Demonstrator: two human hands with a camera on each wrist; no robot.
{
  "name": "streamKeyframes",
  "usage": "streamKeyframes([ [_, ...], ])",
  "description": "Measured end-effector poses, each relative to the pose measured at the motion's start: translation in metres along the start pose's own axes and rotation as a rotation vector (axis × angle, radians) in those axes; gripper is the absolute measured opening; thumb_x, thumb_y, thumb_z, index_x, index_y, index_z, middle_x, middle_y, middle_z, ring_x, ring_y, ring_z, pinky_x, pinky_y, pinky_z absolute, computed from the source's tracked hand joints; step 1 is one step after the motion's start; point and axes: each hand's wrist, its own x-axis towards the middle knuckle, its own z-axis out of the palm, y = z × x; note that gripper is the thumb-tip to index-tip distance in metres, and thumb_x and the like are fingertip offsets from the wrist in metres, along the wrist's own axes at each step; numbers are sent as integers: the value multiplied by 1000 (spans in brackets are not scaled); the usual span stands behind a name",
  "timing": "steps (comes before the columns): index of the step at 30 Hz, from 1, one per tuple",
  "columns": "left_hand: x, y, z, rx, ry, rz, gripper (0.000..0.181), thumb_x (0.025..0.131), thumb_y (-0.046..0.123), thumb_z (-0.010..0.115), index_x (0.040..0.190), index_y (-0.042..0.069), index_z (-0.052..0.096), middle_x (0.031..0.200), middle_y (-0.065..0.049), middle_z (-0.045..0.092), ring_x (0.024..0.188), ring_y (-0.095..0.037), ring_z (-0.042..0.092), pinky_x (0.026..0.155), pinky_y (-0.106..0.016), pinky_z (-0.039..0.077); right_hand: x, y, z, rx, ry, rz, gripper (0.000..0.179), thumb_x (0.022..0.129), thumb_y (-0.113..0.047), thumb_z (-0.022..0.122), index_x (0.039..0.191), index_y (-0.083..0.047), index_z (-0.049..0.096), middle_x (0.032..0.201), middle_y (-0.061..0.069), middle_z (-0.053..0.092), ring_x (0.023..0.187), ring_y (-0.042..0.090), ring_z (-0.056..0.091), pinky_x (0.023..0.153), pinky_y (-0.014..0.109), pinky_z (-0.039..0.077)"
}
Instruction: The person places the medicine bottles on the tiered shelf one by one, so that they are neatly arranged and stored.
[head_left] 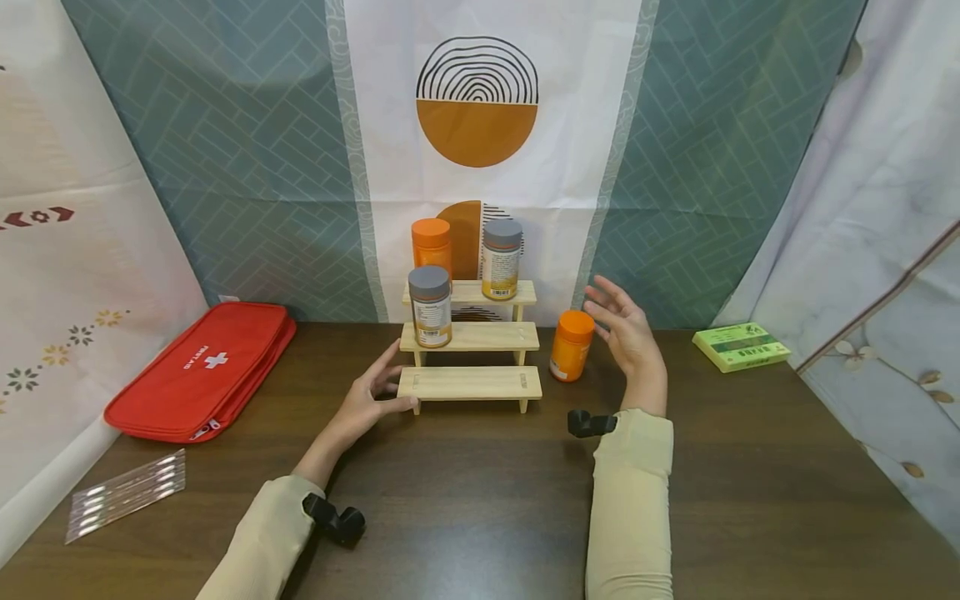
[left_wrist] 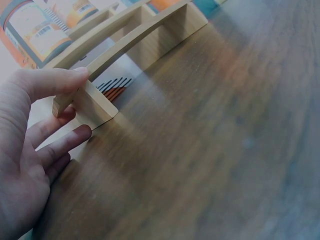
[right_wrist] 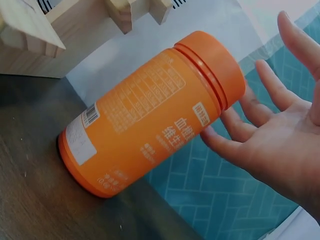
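Note:
A small three-step wooden display stand [head_left: 470, 383] stands on the table. My left hand [head_left: 372, 395] holds the left end of its lowest step, thumb on top and a fingertip under the edge, as the left wrist view shows. To the right of the stand is an upright orange bottle [head_left: 572, 348]. My right hand [head_left: 626, 329] is just right of this bottle, fingers spread; in the right wrist view some fingertips [right_wrist: 209, 132] lie beside or behind its neck, and contact is unclear. A grey-capped jar [head_left: 431, 310] sits on the middle step.
The top step carries another orange bottle [head_left: 431, 242], partly hidden, and a second grey-capped jar [head_left: 501, 262]. At left lie a red first-aid pouch [head_left: 198, 375] and a clear pack of swabs [head_left: 127, 496]. A green-yellow box [head_left: 741, 347] lies at right. Cloth hangs behind.

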Motion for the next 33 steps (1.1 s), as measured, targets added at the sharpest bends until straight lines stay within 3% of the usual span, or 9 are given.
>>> streamKeyframes([
  [2, 0, 0, 0, -1, 0, -1, 94, 85, 14, 75, 157, 30, 17, 147, -24, 47, 115, -37, 59, 101, -53, 43, 0, 2, -2, -7, -20, 0, 65, 98, -8, 54, 155, -9, 24, 139, -1, 49, 124, 10, 44, 121, 47, 15],
  [5, 0, 0, 0, 1, 2, -1, 94, 85, 14, 75, 157, 31, 17, 146, -24, 48, 115, -37, 60, 101, -53, 43, 1, 5, -3, -4, -48, -6, 65, 98, -6, 54, 155, -7, 23, 131, -6, 52, 135, 20, 42, 123, 43, 13],
  [9, 1, -1, 0, 2, 2, -2, 94, 85, 15, 75, 157, 32, 17, 146, -23, 48, 114, -35, 60, 101, -52, 44, 1, 8, -5, -16, -67, -1, 66, 97, -5, 55, 155, -7, 24, 142, 2, 49, 146, 28, 28, 124, 41, 12],
  [14, 1, -1, 0, -11, -6, 12, 94, 85, 12, 75, 157, 30, 17, 145, -23, 49, 113, -35, 60, 98, -46, 45, 2, 10, -7, -76, -68, 26, 67, 97, -6, 55, 156, -9, 23, 157, 14, 33, 130, 15, 44, 116, 40, 21],
  [20, 1, 0, 0, -20, -8, 14, 95, 85, 11, 75, 158, 29, 17, 143, -23, 51, 113, -36, 60, 97, -46, 46, 2, 13, -7, -150, -108, 54, 67, 96, -8, 57, 155, -7, 24, 159, 20, 25, 115, 3, 47, 121, 48, 17],
  [23, 2, 0, 0, -21, -7, 20, 95, 84, 11, 75, 157, 29, 18, 144, -23, 51, 112, -35, 60, 97, -45, 46, 3, 15, -7, -200, -146, 66, 69, 96, -9, 57, 155, -4, 22, 151, 19, 34, 110, 2, 50, 120, 48, 22],
  [28, 2, 0, 0, -20, -5, 18, 95, 84, 11, 75, 157, 32, 18, 144, -23, 50, 113, -35, 60, 98, -46, 45, 4, 19, -6, -272, -194, 97, 69, 95, -9, 57, 154, -4, 23, 124, -6, 51, 105, 6, 53, 103, 32, 37],
  [30, 1, 0, 0, -18, -4, 14, 94, 84, 11, 75, 157, 32, 18, 145, -23, 50, 114, -35, 60, 99, -47, 45, 5, 20, -6, -280, -207, 107, 69, 94, -8, 58, 154, -4, 23, 124, -6, 51, 106, 8, 53, 99, 29, 38],
  [33, 1, 0, 0, -18, -4, 11, 95, 84, 11, 75, 157, 31, 18, 144, -23, 50, 113, -35, 60, 98, -47, 45, 5, 21, -6, -284, -223, 112, 70, 94, -7, 57, 154, -4, 22, 136, 4, 47, 109, 10, 50, 101, 32, 36],
])
